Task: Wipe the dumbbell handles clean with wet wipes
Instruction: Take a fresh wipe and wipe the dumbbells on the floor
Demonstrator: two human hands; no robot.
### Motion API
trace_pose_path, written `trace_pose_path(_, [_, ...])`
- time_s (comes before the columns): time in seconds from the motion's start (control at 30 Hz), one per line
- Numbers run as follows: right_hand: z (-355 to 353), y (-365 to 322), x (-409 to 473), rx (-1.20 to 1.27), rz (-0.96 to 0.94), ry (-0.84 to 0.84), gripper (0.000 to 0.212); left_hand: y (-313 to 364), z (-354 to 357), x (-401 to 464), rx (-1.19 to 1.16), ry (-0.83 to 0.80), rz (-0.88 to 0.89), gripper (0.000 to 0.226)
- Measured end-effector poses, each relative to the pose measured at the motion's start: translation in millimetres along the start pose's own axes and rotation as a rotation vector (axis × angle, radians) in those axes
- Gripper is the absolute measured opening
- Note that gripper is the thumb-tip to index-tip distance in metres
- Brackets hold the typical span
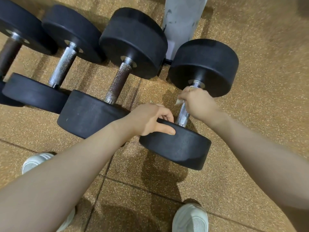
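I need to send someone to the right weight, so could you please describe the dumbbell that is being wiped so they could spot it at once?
Find the pale upright post on the speckled floor; four dumbbells lie in a row beside it. The dumbbell being wiped is the rightmost. Only it has hands on it: the left hand grips its near weight, and the right hand holds a white wipe on its handle.

Speckled tan rubber floor tiles (259,81), perhaps a grey post (182,19)
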State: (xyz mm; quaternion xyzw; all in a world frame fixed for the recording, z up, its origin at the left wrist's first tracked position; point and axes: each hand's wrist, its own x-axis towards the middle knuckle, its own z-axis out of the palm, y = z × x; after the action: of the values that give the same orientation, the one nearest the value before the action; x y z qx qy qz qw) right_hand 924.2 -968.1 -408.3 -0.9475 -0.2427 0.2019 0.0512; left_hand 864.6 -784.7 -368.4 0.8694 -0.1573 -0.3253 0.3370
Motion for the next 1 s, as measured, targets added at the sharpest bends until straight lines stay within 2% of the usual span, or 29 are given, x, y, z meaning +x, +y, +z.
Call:
trace_pose_path(0.1, [3,-27,-12,-0.123,-0.139,-0.177,0.025,1,1,1,0.006,-0.002,0.001,0.034])
trace_pose_path(0.17, [-8,-32,-12,-0.101,-0.173,-0.272,0.022,1,2,1,-0.012,-0.003,-0.004,0.035])
trace_pose_path(0.23, [-18,-18,1,-0.094,-0.152,-0.231,0.021,1,1,0,-0.034,0.002,-0.011,0.033])
trace_pose_path(0.3, [-24,4,14,-0.149,-0.088,-0.079,0.026,1,0,-1,-0.042,0.001,-0.012,0.030])
trace_pose_path(0.37, [-21,14,18,-0.182,-0.033,-0.016,0.030,2,-2,-1,-0.038,-0.008,0.000,0.028])
trace_pose_path(0.5, [-15,-3,-3,-0.179,-0.261,-0.184,0.035,1,-4,0,-0.028,-0.033,0.007,0.033])
trace_pose_path(0.6, [-3,-11,-21,-0.084,-0.421,-0.233,0.028,-2,-1,1,-0.066,-0.014,0.003,0.034])
trace_pose_path(0.67, [0,0,-24,0.166,-0.331,-0.159,0.029,-3,3,0,-0.149,0.010,-0.030,0.024])
trace_pose_path(0.73, [5,21,-18,0.416,-0.070,0.162,0.028,-3,4,0,-0.223,0.021,-0.057,0.018])
trace_pose_path(0.77, [8,29,-15,0.477,0.057,0.349,0.027,-2,4,1,-0.246,0.021,-0.065,0.018])
trace_pose_path(0.8, [12,33,-14,0.518,0.161,0.462,0.027,-1,4,1,-0.262,0.016,-0.069,0.020])
trace_pose_path(0.83, [16,31,-13,0.558,0.225,0.485,0.028,-1,3,2,-0.260,0.007,-0.071,0.020])
trace_pose_path(0.93, [25,19,-19,0.530,0.220,0.306,0.032,-3,0,3,-0.233,0.006,-0.077,0.013])
trace_pose_path(1.0, [28,20,-31,0.490,0.115,0.184,0.034,-3,0,3,-0.231,0.048,-0.099,0.033])
